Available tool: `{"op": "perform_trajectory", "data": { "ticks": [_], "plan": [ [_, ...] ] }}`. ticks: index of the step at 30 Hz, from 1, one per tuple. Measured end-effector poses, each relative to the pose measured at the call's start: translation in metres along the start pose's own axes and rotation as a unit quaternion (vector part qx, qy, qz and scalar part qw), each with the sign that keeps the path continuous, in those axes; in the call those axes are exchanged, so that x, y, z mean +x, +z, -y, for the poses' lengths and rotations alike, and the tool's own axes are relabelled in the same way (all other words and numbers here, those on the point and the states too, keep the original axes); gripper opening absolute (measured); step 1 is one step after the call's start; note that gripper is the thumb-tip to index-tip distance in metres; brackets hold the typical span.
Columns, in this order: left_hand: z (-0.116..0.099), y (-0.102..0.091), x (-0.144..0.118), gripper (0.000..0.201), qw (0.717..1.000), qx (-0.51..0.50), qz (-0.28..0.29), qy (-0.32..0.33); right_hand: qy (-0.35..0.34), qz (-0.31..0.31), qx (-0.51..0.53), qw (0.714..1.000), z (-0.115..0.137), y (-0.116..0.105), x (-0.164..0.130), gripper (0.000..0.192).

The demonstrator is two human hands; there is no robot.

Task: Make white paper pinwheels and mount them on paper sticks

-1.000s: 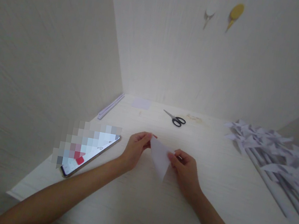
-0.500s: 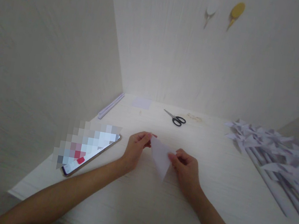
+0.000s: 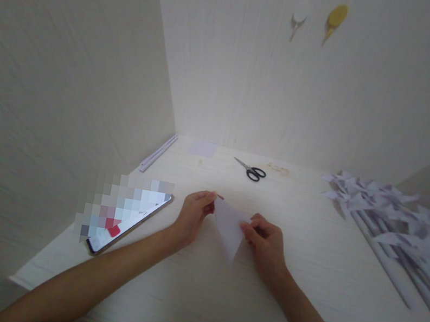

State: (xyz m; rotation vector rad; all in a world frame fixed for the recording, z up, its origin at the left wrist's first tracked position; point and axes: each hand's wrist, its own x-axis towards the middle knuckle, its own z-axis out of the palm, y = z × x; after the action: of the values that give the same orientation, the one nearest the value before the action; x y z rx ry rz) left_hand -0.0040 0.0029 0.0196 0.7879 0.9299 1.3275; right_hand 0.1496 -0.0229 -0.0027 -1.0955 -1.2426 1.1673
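Item: white folded paper triangle (image 3: 228, 228), held just above the pale wood-grain bench (image 3: 301, 285). Left hand (image 3: 192, 216) pinches its upper corner, fingers (image 3: 209, 197) closed on the paper; right hand (image 3: 265, 242) clamps the right edge, thumb on top, apparently to keep the fold taut. Beyond the fingers: black-handled scissors (image 3: 250, 170), small pale paper square (image 3: 203, 148). Left of the fingers: smartphone (image 3: 127, 218). Right, well apart: pile of white paper pinwheels on rolled sticks (image 3: 398, 224).
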Motion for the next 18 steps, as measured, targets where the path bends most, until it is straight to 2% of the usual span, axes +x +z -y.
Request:
{"op": "perform_trajectory", "data": {
  "ticks": [5, 11, 18],
  "plan": [
    [-0.0002, -0.0040, 0.0024, 0.019, 0.997, 0.063, 0.007, 0.037, 0.008, -0.014, -0.007, 1.000, -0.0001, -0.0002, -0.0004, 0.028],
    [0.0001, -0.0042, 0.0004, 0.024, 0.999, 0.050, 0.018, 0.003, 0.027, -0.028, 0.015, 0.999, -0.0039, -0.0016, -0.0004, 0.028],
    [0.0053, -0.0033, -0.0020, 0.025, 0.994, 0.100, 0.031, -0.004, 0.037, -0.027, 0.024, 0.999, -0.0044, -0.0012, 0.0001, 0.028]
  ]
}}
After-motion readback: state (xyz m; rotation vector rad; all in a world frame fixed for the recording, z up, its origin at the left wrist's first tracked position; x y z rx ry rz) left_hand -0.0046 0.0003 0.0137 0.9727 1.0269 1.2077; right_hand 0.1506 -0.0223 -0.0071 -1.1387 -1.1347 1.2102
